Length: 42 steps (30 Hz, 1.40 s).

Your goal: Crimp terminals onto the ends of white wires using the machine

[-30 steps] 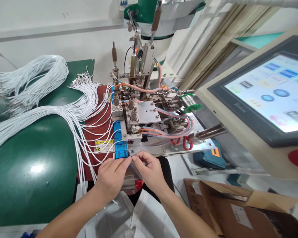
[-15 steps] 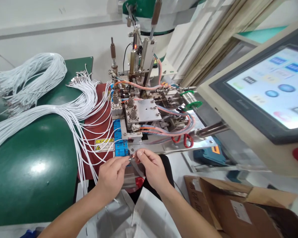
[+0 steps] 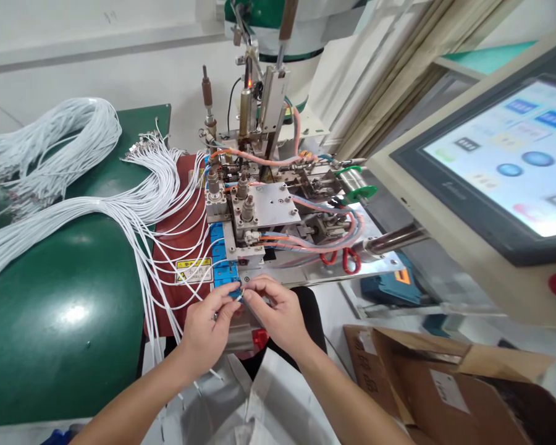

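Since half a sec ago, both hands have closed the small gap btwn their fingertips, & the L index has lifted fwd, away from its thumb. L to R: a looped bundle of white cables [image 3: 90, 139] lies on the green table [image 3: 65, 346]; a 2nd, longer bunch [image 3: 74, 213] runs across & fans over the red-brown mat [image 3: 167, 250], w/ some ends hanging down by the L wrist.

L hand [image 3: 206, 330]: wrist angled up & inward, back of hand outward, index stretched fwd, thumb below w/ blue showing btwn them; can't tell if other fingers grip. At its thumb tip & reaching the R fingertips is a small white piece [image 3: 240, 297], thin & slanted, mostly covered; too small to tell if it's a cable end. It's just in front of the near end of the blue blocks [image 3: 219, 252].

R hand [image 3: 280, 315]: forearm slants in from lower R, fingers curled, thumb & index pinched tog. on that piece. Beyond: the metal machine [image 3: 271, 207] w/ hoses, then a green-rimmed spool [image 3: 351, 181], lit touchscreen [image 3: 505, 148] far R, open cardboard box [image 3: 408, 389] below.
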Available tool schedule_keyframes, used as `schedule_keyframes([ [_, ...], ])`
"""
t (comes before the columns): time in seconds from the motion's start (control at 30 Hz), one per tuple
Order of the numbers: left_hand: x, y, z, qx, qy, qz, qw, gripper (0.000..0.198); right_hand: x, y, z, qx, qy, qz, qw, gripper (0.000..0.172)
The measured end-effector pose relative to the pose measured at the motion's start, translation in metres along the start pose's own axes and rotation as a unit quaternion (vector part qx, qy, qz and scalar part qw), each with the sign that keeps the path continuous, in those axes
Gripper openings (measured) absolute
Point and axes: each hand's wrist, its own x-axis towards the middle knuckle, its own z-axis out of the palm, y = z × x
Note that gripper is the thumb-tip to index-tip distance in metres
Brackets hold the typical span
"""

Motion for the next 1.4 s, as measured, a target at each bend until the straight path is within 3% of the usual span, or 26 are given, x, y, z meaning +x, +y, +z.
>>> schedule_keyframes([
  [0.47,0.007,0.006,-0.006,-0.163,-0.065,-0.081,0.981,0.014,0.0,0.01,0.003,0.038,-0.021,-0.002,0.999,0.007],
  [0.67,0.007,0.005,-0.002,-0.213,-0.055,-0.1,0.97,0.015,-0.003,0.005,0.014,-0.009,0.052,-0.021,0.998,0.012],
  [0.9,0.005,0.008,0.003,-0.173,-0.015,-0.09,0.981,0.015,-0.008,0.007,0.027,-0.001,0.11,-0.016,0.994,0.012],
  [1.0,0.005,0.007,0.001,-0.156,-0.013,-0.09,0.984,0.014,-0.004,0.005,0.02,-0.046,0.078,-0.063,0.994,0.011],
  [1.1,0.005,0.005,-0.002,-0.115,-0.02,-0.083,0.99,0.014,0.001,0.002,0.008,-0.093,0.009,-0.1,0.991,0.01],
  [1.3,0.005,0.006,-0.008,-0.051,-0.065,-0.064,0.995,0.014,0.011,-0.012,-0.016,-0.166,-0.141,-0.099,0.971,0.011],
  [1.4,0.006,0.009,-0.012,-0.081,-0.103,-0.074,0.989,0.013,0.012,-0.015,-0.018,-0.159,-0.167,-0.089,0.969,0.011],
])
